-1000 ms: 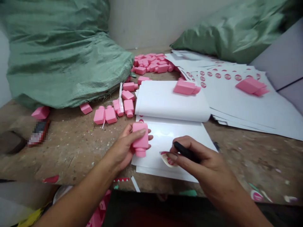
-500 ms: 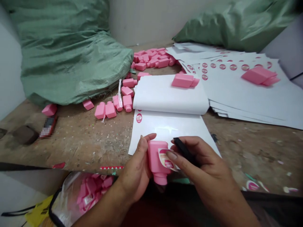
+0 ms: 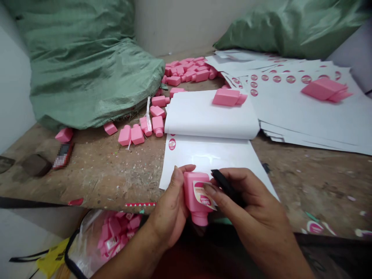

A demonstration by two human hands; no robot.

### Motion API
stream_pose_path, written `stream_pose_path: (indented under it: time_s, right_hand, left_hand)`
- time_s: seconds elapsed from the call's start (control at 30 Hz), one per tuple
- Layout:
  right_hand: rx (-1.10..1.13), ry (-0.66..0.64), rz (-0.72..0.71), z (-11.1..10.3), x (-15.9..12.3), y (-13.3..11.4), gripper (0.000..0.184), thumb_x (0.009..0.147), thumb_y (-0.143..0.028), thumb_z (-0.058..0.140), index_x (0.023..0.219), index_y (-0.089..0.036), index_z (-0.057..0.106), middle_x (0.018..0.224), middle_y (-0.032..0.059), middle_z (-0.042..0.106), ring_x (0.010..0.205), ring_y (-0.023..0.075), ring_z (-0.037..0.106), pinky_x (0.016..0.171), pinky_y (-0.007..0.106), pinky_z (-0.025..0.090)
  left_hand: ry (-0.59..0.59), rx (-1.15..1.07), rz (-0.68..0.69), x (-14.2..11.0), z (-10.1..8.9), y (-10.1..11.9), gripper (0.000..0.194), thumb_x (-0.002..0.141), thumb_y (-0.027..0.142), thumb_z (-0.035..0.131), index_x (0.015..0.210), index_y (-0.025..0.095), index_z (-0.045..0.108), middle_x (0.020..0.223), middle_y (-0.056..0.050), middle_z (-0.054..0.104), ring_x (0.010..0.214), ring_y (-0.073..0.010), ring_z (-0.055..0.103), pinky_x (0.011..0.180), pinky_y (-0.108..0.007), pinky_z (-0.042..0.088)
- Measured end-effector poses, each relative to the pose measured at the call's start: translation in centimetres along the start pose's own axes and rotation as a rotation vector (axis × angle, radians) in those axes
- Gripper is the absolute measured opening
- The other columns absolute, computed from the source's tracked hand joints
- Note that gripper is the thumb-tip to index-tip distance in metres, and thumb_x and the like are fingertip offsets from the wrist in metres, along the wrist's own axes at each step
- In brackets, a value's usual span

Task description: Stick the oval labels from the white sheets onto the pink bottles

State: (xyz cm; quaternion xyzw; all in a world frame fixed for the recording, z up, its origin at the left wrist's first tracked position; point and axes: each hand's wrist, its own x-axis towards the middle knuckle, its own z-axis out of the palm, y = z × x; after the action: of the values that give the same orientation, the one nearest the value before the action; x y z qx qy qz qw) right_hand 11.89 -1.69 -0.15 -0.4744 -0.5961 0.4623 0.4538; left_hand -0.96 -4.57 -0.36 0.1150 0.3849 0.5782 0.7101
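My left hand [image 3: 171,209] is closed around a small pink plastic bottle [image 3: 190,197], tilted with its neck toward me. A pink and white oval sticker [image 3: 202,195] is on the bottle's face, its right edge standing away from the surface. The thumb of my right hand [image 3: 247,205] presses on that sticker. Curled in the same hand is a slim black tool [image 3: 228,188], its kind unclear because the fingers cover most of it. Just beyond my hands lies a white sticker sheet [image 3: 215,155], with one oval sticker visible at its left edge.
Pink bottles [image 3: 186,71] are heaped at the back, and one bottle [image 3: 228,97] weighs down the folded sheet. More sticker sheets [image 3: 314,124] lie at right under another bottle. Green sacks [image 3: 95,81] stand behind. Below the table edge hangs a clear bag [image 3: 87,240] of bottles.
The view has shifted slightly, so everything sits a little to the right. The sticker now appears a bit closer to the bottle's side. Both hands keep the same hold.
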Motion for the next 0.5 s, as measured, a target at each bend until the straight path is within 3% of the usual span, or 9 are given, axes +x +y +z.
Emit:
stream_pose_path:
  time_s: [0.5]
  right_hand:
    - [-0.010,-0.019,0.050,0.02,-0.16,0.02,0.008,0.082,-0.030,0.068,0.086,-0.025,0.064,0.073,-0.0024,0.065,0.066,0.0163,0.061,0.059,0.026,0.050]
  left_hand:
    - [0.007,0.064,0.034,-0.09,-0.12,-0.10,0.037,0.097,0.049,0.044,0.118,0.020,0.053,0.103,-0.009,0.067,0.096,-0.0201,0.064,0.089,-0.035,0.048]
